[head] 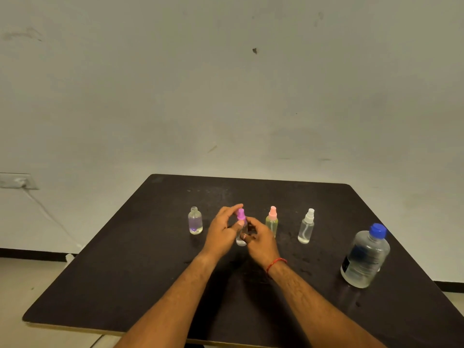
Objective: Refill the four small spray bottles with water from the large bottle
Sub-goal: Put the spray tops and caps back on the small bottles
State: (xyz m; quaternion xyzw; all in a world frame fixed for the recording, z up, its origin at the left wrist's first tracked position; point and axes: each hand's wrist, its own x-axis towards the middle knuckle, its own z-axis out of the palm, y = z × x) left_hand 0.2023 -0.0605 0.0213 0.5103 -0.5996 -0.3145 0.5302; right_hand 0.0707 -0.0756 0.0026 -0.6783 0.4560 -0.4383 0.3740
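Dark desk (125, 272), five bottles. Purple-capped bottle (241, 218) — upright at mid-desk, left hand (222, 231) curled round its spray top, right hand (261, 241) gripping its clear body. Left of it: uncapped bottle (195, 221), standing apart. Right of it, in order: pink-capped bottle (272, 219), white-capped bottle (306, 226), large bottle (365, 257) — blue cap on, nearer the person.
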